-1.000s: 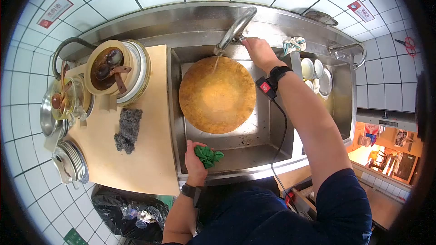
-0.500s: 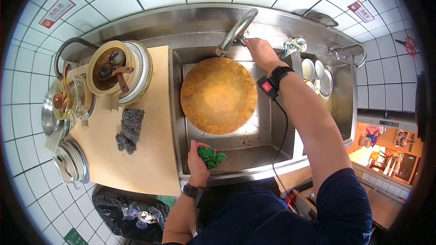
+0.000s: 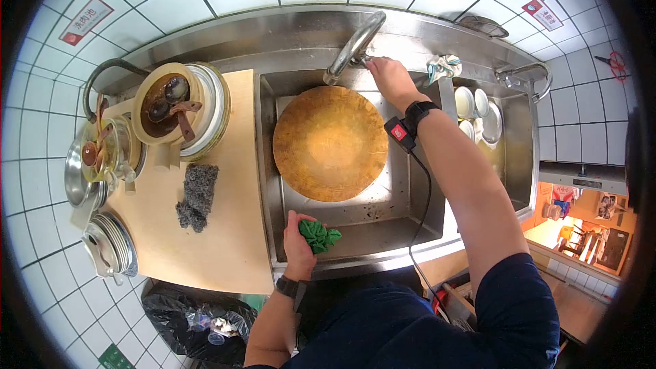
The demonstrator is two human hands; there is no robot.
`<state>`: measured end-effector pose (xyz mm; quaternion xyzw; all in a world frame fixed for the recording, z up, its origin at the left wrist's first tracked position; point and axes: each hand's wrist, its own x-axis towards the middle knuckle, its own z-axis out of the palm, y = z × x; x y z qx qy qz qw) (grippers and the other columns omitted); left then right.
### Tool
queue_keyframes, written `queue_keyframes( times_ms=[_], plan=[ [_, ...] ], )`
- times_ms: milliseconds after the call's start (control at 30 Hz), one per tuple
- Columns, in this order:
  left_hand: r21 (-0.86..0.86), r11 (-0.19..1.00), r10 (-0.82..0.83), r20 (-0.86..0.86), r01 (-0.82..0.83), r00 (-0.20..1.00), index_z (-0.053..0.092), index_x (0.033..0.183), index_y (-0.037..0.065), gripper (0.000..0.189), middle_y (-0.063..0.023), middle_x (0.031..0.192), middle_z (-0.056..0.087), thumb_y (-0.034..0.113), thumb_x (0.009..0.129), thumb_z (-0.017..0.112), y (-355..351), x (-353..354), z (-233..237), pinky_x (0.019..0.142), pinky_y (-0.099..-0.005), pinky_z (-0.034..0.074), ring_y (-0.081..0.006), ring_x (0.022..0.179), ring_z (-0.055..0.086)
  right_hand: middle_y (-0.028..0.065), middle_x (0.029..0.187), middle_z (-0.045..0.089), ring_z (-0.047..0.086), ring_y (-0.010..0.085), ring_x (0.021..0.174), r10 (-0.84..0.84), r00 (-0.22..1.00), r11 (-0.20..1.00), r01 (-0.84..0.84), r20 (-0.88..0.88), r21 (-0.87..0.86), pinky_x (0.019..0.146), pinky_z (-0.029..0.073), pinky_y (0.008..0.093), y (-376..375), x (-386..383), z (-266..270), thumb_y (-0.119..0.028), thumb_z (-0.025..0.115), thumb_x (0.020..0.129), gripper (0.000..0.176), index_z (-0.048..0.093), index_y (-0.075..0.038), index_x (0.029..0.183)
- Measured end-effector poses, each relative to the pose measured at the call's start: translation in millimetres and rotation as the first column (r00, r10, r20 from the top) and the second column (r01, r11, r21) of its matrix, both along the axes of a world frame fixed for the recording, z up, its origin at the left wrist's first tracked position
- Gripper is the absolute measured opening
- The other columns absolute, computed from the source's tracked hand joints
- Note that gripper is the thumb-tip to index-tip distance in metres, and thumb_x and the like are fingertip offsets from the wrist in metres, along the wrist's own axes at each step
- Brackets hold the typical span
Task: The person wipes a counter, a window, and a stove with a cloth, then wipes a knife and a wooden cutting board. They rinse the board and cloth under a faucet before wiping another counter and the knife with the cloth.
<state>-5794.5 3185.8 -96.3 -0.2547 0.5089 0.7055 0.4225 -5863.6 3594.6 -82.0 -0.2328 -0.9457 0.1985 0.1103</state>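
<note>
My right hand is closed on the handle at the base of the curved metal faucet, behind the sink. The handle itself is mostly covered by my fingers. Over the front left edge of the steel sink, my left hand grips a crumpled green cloth. A round wooden cutting board lies in the sink basin, below the faucet spout and between my hands. I cannot make out any water coming from the spout.
On the left, a wooden board bears a grey cloth and a pot with ladles. Stacked plates stand at its edge. The right basin holds bowls. A striped cloth lies behind. A black rubbish bag sits below.
Almost nothing differs. The view has shifted very slightly; my right hand stays at the faucet handle and my left hand keeps the green cloth.
</note>
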Motion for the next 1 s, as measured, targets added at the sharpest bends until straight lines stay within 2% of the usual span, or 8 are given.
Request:
queue_keyframes(
  times_ms=[400,467,700,767,800,867,967,1000],
  plan=[
    [0.003,1.0,-0.015,-0.007,0.015,1.0,0.059,0.084,0.008,0.05,-0.0071,0.079,0.061,0.05,0.106,0.043,3,2,1,0.073,-0.0452,0.058,-0.03,0.076,0.069,0.0243,0.093,0.067,0.064,0.0439,0.091,-0.013,0.999,0.999,0.011,0.035,0.041,0.082,0.051,0.0508,-1,-1,-5,-0.023,0.051,0.103,0.029,0.065,0.001,0.096],
    [0.007,1.0,0.001,-0.028,-0.001,1.0,0.061,0.087,0.002,0.055,-0.0111,0.078,0.064,0.048,0.107,0.039,3,3,0,0.072,-0.0391,0.059,-0.0267,0.076,0.071,0.0241,0.094,0.067,0.064,0.0439,0.092,-0.03,0.998,0.999,0.027,0.059,0.043,0.082,0.051,0.0509,-3,-1,-3,-0.022,0.051,0.103,0.029,0.065,0.002,0.096],
    [0.009,1.0,0.008,-0.006,-0.008,1.0,0.062,0.087,0.002,0.054,-0.0105,0.078,0.063,0.047,0.107,0.04,3,3,0,0.072,-0.0398,0.059,-0.0269,0.076,0.071,0.0239,0.095,0.067,0.064,0.0436,0.092,-0.032,0.999,0.999,0.031,0.034,0.026,0.083,0.052,0.0505,-4,-1,-2,-0.022,0.053,0.103,0.028,0.064,0.002,0.096],
    [0.005,1.0,0.0,0.008,0.0,1.0,0.062,0.086,0.002,0.054,-0.0106,0.078,0.063,0.046,0.107,0.04,3,3,1,0.072,-0.0401,0.059,-0.0272,0.077,0.071,0.0244,0.101,0.068,0.065,0.0435,0.097,-0.031,0.994,0.999,0.032,0.106,-0.002,0.087,0.052,0.0494,-6,1,5,-0.026,0.058,0.101,0.03,0.064,0.002,0.108],
    [0.006,1.0,-0.001,0.007,0.0,1.0,0.062,0.086,0.002,0.054,-0.0106,0.078,0.063,0.046,0.107,0.04,3,3,0,0.072,-0.0401,0.059,-0.0272,0.077,0.071,0.0244,0.101,0.068,0.065,0.0435,0.097,-0.032,0.994,0.999,0.032,0.105,-0.001,0.087,0.052,0.0494,-6,3,6,-0.026,0.058,0.101,0.03,0.064,0.002,0.108],
    [0.003,1.0,-0.009,0.009,0.009,1.0,0.059,0.085,0.008,0.051,-0.0076,0.078,0.06,0.051,0.106,0.042,4,3,-2,0.073,-0.0471,0.059,-0.031,0.076,0.07,0.0253,0.114,0.067,0.064,0.0431,0.107,-0.079,0.99,0.996,0.075,0.114,0.037,0.093,0.051,0.0473,-7,10,9,-0.029,0.064,0.096,0.043,0.061,0.004,0.124],
    [0.009,1.0,-0.004,-0.01,0.004,1.0,0.058,0.086,0.008,0.051,-0.007,0.078,0.059,0.051,0.106,0.042,7,4,5,0.075,-0.0479,0.059,-0.0307,0.076,0.069,0.0249,0.126,0.064,0.061,0.0422,0.117,-0.013,0.991,0.998,0.005,0.131,0.067,0.101,0.049,0.0451,-5,35,14,-0.03,0.067,0.093,0.056,0.055,0.005,0.134],
    [0.011,1.0,0.001,-0.014,-0.001,1.0,0.058,0.086,0.008,0.051,-0.007,0.078,0.059,0.051,0.106,0.042,8,4,9,0.075,-0.0479,0.059,-0.0307,0.076,0.069,0.0247,0.133,0.06,0.058,0.0413,0.122,0.037,0.974,0.999,-0.028,0.222,-0.04,0.106,0.047,0.0442,-6,43,29,-0.029,0.068,0.092,0.054,0.056,0.004,0.133]
  ],
)
